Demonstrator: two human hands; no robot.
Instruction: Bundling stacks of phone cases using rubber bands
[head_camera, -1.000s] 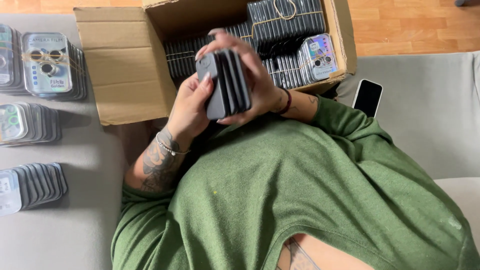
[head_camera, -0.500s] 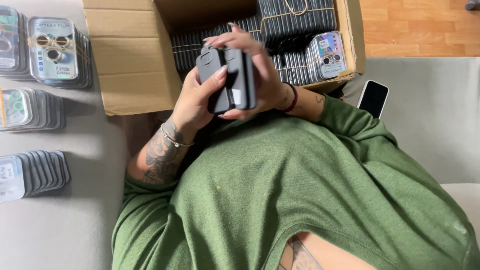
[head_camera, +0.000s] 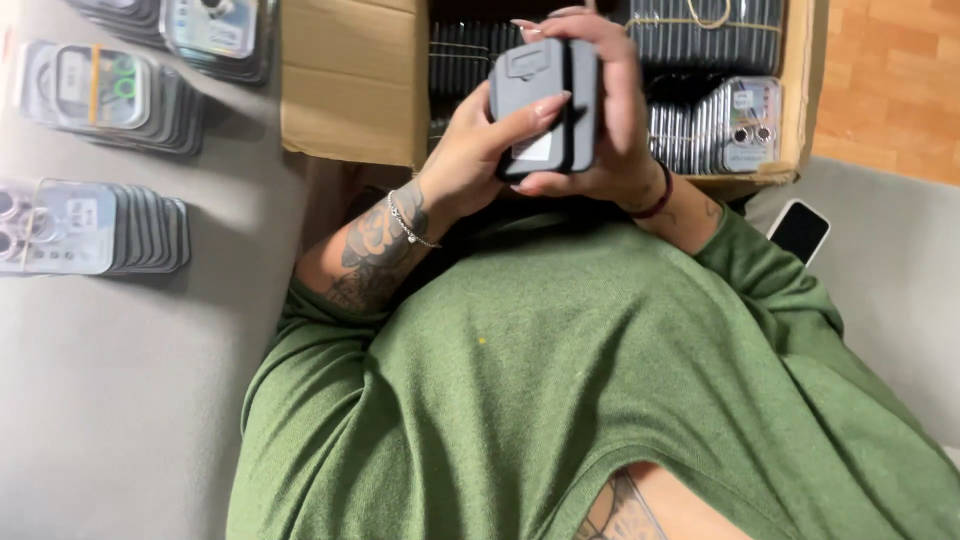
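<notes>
An open cardboard box (head_camera: 350, 90) packed with cases (head_camera: 720, 125) sits just behind the hands; more case stacks (head_camera: 100, 225) lie on the grey surface at left, a phone (head_camera: 798, 230) at right. Both hands, left (head_camera: 480, 150) and right (head_camera: 620, 130), are raised above the chest, fingers clamped on a dark pack (head_camera: 545, 105).

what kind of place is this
Probably a home used for sorting stock: a grey sofa, a wooden floor, a cardboard box of packaged phone accessories, and banded stacks laid out on the cushion.
</notes>
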